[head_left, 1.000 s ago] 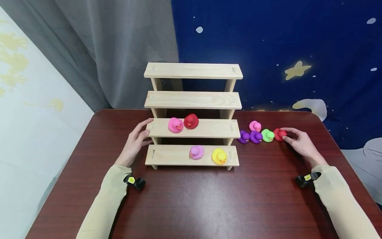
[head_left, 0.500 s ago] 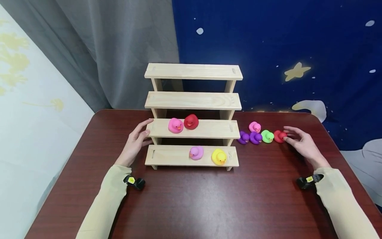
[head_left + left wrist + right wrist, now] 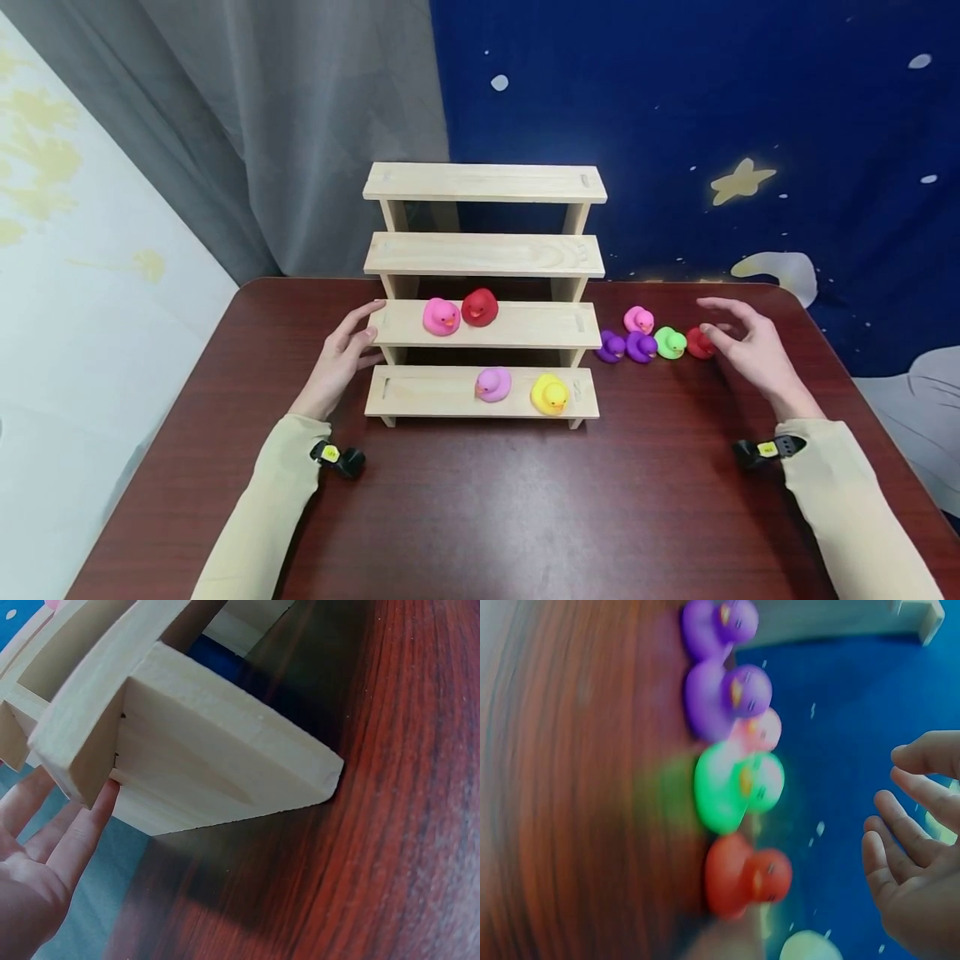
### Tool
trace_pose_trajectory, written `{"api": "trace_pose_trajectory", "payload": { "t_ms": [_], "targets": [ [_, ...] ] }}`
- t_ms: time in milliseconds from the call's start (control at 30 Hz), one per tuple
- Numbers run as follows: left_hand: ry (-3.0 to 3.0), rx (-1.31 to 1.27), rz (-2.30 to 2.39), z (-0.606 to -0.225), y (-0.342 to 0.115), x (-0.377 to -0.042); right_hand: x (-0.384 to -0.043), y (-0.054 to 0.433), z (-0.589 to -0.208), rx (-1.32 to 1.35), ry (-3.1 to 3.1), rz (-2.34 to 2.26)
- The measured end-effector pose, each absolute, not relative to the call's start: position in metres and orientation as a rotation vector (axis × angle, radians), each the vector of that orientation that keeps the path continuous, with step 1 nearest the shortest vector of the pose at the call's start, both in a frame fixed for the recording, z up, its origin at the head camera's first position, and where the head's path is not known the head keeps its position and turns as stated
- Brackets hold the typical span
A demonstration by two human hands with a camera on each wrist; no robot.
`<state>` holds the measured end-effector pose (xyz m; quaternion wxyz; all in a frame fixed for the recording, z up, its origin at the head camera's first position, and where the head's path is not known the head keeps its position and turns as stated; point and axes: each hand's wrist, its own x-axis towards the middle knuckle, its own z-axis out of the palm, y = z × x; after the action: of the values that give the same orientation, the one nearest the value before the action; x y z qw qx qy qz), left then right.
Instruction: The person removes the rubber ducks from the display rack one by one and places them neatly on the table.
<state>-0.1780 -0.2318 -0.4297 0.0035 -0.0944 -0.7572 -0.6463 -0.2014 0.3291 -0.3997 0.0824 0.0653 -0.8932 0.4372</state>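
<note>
My left hand (image 3: pixel 337 365) touches the left end of the second-lowest step of a pale wooden display stand (image 3: pixel 487 254); in the left wrist view its fingertips lie at the step's end and side panel (image 3: pixel 195 757). Above the red rubber duck (image 3: pixel 746 877) at the right of a row, my right hand (image 3: pixel 753 354) hovers with its fingers spread and nothing between them. Left of that duck stand a green duck (image 3: pixel 739 787), two purple ducks (image 3: pixel 641 347) and, behind, a pink duck (image 3: pixel 639 320).
On the stand's second-lowest step sit a pink duck (image 3: pixel 441 317) and a red duck (image 3: pixel 480 307). A lilac duck (image 3: pixel 492 384) and a yellow duck (image 3: pixel 550 394) occupy the bottom step. The dark red table (image 3: pixel 480 508) ends at a blue curtain (image 3: pixel 675 125) behind.
The right fingers have come off the red duck in the row and lifted up and away from it, spreading apart. That duck stays on the table. My left hand holds its place.
</note>
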Motion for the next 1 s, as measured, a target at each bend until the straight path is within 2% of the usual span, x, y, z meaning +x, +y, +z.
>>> {"api": "trace_pose_trajectory", "payload": {
  "t_ms": [567, 1000],
  "targets": [
    [-2.363, -0.295, -2.042, -0.432, -0.232, -0.178, -0.185, 0.257, -0.370, 0.562, -2.508, 1.504],
    [-2.365, -0.294, -2.039, -0.432, -0.233, -0.179, -0.188, 0.225, -0.374, 0.784, -2.443, 1.612]
  ]
}}
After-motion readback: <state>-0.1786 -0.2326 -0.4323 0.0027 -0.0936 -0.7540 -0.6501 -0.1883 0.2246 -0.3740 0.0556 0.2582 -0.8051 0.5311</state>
